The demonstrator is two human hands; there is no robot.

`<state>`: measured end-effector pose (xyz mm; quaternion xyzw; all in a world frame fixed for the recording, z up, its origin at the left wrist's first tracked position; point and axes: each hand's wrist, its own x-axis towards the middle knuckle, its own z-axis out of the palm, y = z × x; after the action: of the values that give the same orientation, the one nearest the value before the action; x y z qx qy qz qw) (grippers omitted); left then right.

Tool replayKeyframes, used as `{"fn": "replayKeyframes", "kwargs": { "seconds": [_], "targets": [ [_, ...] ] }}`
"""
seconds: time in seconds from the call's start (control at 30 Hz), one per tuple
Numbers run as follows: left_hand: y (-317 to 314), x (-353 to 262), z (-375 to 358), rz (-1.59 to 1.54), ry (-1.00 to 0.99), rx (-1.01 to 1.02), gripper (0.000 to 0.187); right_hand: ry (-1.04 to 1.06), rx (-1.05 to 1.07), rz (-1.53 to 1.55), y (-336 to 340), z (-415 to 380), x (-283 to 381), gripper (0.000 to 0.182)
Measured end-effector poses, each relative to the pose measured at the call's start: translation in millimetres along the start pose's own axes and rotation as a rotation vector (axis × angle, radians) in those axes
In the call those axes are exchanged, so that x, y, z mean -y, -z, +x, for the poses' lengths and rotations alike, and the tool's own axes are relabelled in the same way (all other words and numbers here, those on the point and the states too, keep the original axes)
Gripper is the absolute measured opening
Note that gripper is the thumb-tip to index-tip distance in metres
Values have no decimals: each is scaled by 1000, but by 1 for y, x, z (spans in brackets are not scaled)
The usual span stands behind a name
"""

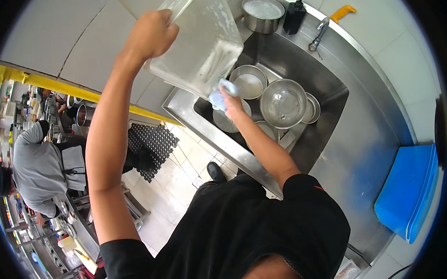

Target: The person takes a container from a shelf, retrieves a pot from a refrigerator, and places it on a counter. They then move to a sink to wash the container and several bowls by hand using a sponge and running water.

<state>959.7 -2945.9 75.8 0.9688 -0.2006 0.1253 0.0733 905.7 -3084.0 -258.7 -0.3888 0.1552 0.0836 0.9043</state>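
The person's black shirt (246, 227) fills the near bottom of the view. From it the right arm runs out to the sink (330, 94), where the right hand (233, 105) has its grip clamped on a pale blue sponge (221, 94). The sponge presses against the lower edge of a clear plastic tub (200, 42), just above the sink's near-left corner.

The left arm is raised high, and the left hand (151, 34) has its grip closed on the tub's upper edge, holding it tilted over the sink rim. The tub's walls look wet and soapy.

Under the right hand, the sink basin holds about 5 steel bowls. A large bowl (283, 103) lies in the middle, a second bowl (249, 81) sits just beside the sponge, and others lie partly hidden beneath the arm.

To the right, on the steel desk (362, 154), lies a blue tray (407, 192), well apart from the sink.

Farther off, at the back of the sink, stand a tap (319, 33), a black soap bottle (294, 15) and a steel pot (263, 12) full of water. A yellow handle (343, 12) shows behind the tap.

On the left, on the tiled floor, lies a black mat (152, 144). Beyond it a co-worker in a grey shirt (37, 168) stands at another counter.
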Motion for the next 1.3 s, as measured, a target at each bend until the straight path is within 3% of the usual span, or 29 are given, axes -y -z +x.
{"fn": "replayKeyframes", "kwargs": {
  "seconds": [0.07,0.17,0.27,0.47,0.53,0.6,0.67,0.7,0.87,0.93,1.0,1.1,1.13,1.2,1.3],
  "targets": [
    [5,-9,-15,-63,13,-64,22,128,-55,-29,-14,5,-9,40],
    [20,-20,-33,-51,-23,-94,20,-1,-240,-201,-10,13,-1,41],
    [25,-18,-49,-32,-69,-81,17,98,-326,-347,-7,17,15,41],
    [36,-19,-62,-57,-82,1,15,107,-312,-303,24,67,54,43],
    [40,-21,-63,-69,-94,35,15,215,-316,-213,32,83,63,30],
    [40,-19,-63,-74,-124,20,15,188,-407,-307,22,69,87,36],
    [40,-15,-59,-73,-155,-2,16,491,-375,-313,24,76,99,42],
    [38,-13,-56,-71,-134,-14,16,515,-402,-389,25,75,106,52],
    [49,-13,-33,-49,-90,-29,16,759,-544,-706,12,58,141,57],
    [53,-22,-25,43,-68,22,15,984,-590,-829,-2,39,158,57],
    [46,-27,-20,57,-56,36,15,1077,-536,-819,-14,21,168,57],
    [30,-27,-11,82,-65,88,17,1422,-297,-798,-40,-7,183,57],
    [25,-25,-9,92,-84,126,18,1426,-297,-796,-51,-17,189,57],
    [21,-25,-7,111,-86,129,17,1645,-110,-878,-71,-31,198,59],
    [14,-19,-4,68,-18,175,16,1766,71,-1078,-101,-46,200,58]
  ]
}}
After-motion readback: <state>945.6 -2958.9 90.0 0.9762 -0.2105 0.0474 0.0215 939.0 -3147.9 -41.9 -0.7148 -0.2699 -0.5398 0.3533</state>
